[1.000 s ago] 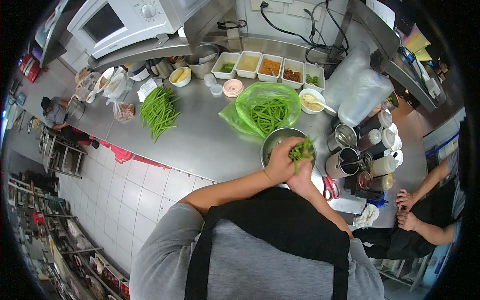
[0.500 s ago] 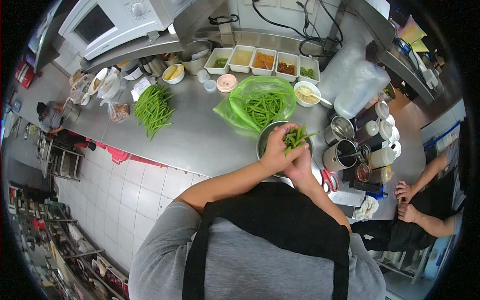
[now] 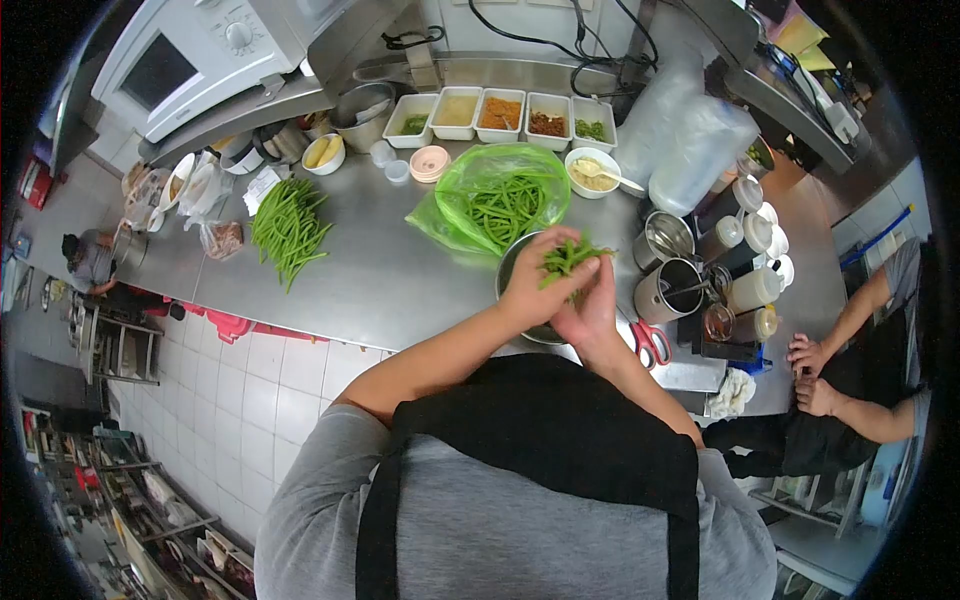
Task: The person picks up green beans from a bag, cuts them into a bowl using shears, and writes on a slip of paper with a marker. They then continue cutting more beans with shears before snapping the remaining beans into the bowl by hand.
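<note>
A short bunch of green beans point(image 3: 568, 260) was in both hands above a stainless-steel bowl point(image 3: 507, 268); the step looked like gathering it, and the next move seemed to call for a snug, even grip on slim, slippery pods.
Left to right, as seen from the hands: at nine o'clock a loose bean pile point(image 3: 288, 232) of long, smooth pods lay on the brushed-steel worktop point(image 3: 390, 290); at eleven, a thin, crinkled green plastic bag point(image 3: 460, 180) gaped around more beans; the left hand point(image 3: 537, 283) curled about the bunch and the right hand point(image 3: 588, 312) pressed in opposite, some fingertips hidden; at three, a cylindrical metal canister point(image 3: 652, 312); at four, red-handled scissors point(image 3: 650, 343) with rounded loops.
</note>
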`<state>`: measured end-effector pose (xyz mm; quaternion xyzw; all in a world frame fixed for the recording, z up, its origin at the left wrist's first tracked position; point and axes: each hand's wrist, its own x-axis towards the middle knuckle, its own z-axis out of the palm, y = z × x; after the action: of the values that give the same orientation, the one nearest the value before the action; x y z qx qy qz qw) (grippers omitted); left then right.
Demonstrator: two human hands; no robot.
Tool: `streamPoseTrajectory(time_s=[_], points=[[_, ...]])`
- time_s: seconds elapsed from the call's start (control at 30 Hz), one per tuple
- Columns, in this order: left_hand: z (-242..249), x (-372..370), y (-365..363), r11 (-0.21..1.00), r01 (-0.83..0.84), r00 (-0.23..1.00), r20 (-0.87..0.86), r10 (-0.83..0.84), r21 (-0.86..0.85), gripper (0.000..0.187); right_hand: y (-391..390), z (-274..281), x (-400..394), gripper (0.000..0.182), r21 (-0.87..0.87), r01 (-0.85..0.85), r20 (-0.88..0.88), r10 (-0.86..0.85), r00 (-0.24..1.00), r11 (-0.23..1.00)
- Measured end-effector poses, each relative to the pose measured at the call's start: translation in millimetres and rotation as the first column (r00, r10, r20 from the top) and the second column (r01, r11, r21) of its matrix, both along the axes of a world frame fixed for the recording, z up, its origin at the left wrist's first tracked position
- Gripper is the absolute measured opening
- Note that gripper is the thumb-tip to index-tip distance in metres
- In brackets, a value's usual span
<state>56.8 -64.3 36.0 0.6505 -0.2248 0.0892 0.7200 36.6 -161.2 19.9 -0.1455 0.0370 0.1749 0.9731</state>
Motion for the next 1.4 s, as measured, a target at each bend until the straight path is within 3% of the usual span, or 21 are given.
streamPoseTrajectory(time_s=[0.03, 0.07, 0.17, 0.2, 0.3, 0.33, 0.4, 0.47, 0.57, 0.6, 0.67, 0.7, 0.8, 0.87, 0.9, 0.97, 1.03, 1.07, 1.17, 1.3, 1.4], points=[[0.8, 2.5, -0.6, 0.994, 0.007, 0.997, -0.077, -0.016, -0.112, 0.015, 0.6, 2.3, -1.5, 0.056, 0.014, -0.003, -0.019, 0.003, 1.000, 1.000], [4.2, 6.3, 5.9, 0.999, -0.041, 0.999, 0.020, 0.042, -0.006, 0.014, 2.7, -3.5, -2.4, 0.068, -0.045, -0.021, -0.089, 0.017, 0.996, 0.999], [24.6, 12.5, 17.8, 0.934, -0.296, 0.880, 0.438, 0.185, 0.199, 0.017, 6.7, -15.5, -11.2, 0.082, 0.076, -0.360, 0.090, 0.353, 0.931, 0.930], [28.2, 7.3, 20.0, 0.940, -0.241, 0.903, 0.410, 0.126, 0.242, 0.022, 15.4, 13.7, -19.1, 0.094, -0.050, -0.313, 0.121, 0.317, 0.941, 0.949], [19.0, -4.5, 23.3, 0.886, -0.303, 0.802, 0.596, 0.038, 0.351, 0.024, 7.0, 10.3, -3.2, 0.097, 0.053, -0.408, 0.181, 0.393, 0.901, 0.911], [7.4, -9.0, 26.8, 0.850, -0.335, 0.788, 0.616, 0.016, 0.406, 0.028, 4.8, 10.1, -1.1, 0.080, 0.053, -0.373, 0.163, 0.361, 0.918, 0.926], [-6.1, -23.4, 24.3, 0.939, -0.194, 0.929, 0.361, 0.083, 0.283, 0.022, 2.8, 4.6, 1.5, 0.055, 0.010, -0.316, 0.139, 0.311, 0.940, 0.949], [-17.2, -20.9, 37.6, 0.808, -0.444, 0.726, 0.684, 0.071, 0.387, 0.032, 6.6, 24.4, -7.4, 0.030, 0.014, -0.287, 0.083, 0.285, 0.955, 0.958], [10.8, -37.3, 58.3, 0.711, -0.341, 0.842, 0.536, -0.060, 0.615, 0.050, 1.9, 7.3, -2.6, 0.024, -0.132, -0.222, 0.088, 0.235, 0.968, 0.966], [9.1, -33.1, 70.5, 0.689, -0.232, 0.868, 0.465, -0.172, 0.686, 0.086, 1.6, 7.6, -4.2, 0.022, -0.177, -0.176, 0.062, 0.189, 0.980, 0.968], [7.8, -32.9, 88.7, 0.888, 0.160, 0.978, 0.053, -0.202, 0.431, 0.098, 4.5, 13.9, -6.0, 0.017, -0.272, -0.087, 0.022, 0.096, 0.995, 0.959], [7.9, -33.5, 92.5, 0.928, 0.299, 0.951, -0.153, -0.270, 0.221, 0.105, 7.3, 18.5, -8.4, 0.017, -0.314, -0.032, 0.051, 0.050, 0.997, 0.949], [21.6, -34.0, 91.2, 0.796, 0.457, 0.668, -0.439, -0.601, -0.395, 0.113, 24.4, 24.5, -19.1, 0.019, -0.380, 0.094, 0.116, -0.053, 0.992, 0.920], [27.7, -40.6, 76.3, 0.872, 0.462, 0.697, -0.543, -0.469, -0.160, 0.105, 32.6, 28.5, -22.2, 0.016, -0.494, 0.135, 0.179, -0.052, 0.982, 0.859], [27.0, -44.0, 68.0, 0.885, 0.464, 0.710, -0.581, -0.398, -0.039, 0.102, 34.9, 29.5, -24.0, 0.014, -0.549, 0.159, 0.209, -0.050, 0.977, 0.820], [17.3, -45.2, 61.4, 0.902, 0.431, 0.703, -0.625, -0.339, -0.004, 0.070, 33.0, 18.6, -20.9, 0.019, -0.791, 0.472, 0.499, -0.038, 0.866, 0.390], [14.4, -41.4, 58.8, 0.879, 0.476, 0.654, -0.679, -0.334, 0.026, 0.054, 23.6, 17.5, -17.3, 0.023, -0.684, 0.727, 0.716, 0.131, 0.685, -0.065], [16.3, -42.6, 58.3, 0.873, 0.487, 0.613, -0.705, -0.357, -0.020, 0.050, 15.3, 21.2, -18.2, 0.032, -0.841, 0.540, 0.537, 0.172, 0.826, 0.035], [29.0, -45.1, 61.3, 0.839, 0.520, 0.477, -0.760, -0.441, -0.161, 0.041, -11.9, 18.6, -7.1, 0.041, -0.752, 0.444, 0.546, 0.081, 0.834, 0.487], [29.0, -48.5, 62.0, 0.746, 0.581, 0.269, -0.788, -0.554, -0.326, 0.044, -37.3, 28.1, -1.1, 0.070, -0.699, 0.293, 0.582, 0.281, 0.763, 0.652], [25.9, -52.7, 59.3, 0.742, 0.578, 0.246, -0.795, -0.554, -0.339, 0.048, -41.9, 32.9, -8.4, 0.077, -0.755, -0.035, 0.459, 0.566, 0.685, 0.654]])
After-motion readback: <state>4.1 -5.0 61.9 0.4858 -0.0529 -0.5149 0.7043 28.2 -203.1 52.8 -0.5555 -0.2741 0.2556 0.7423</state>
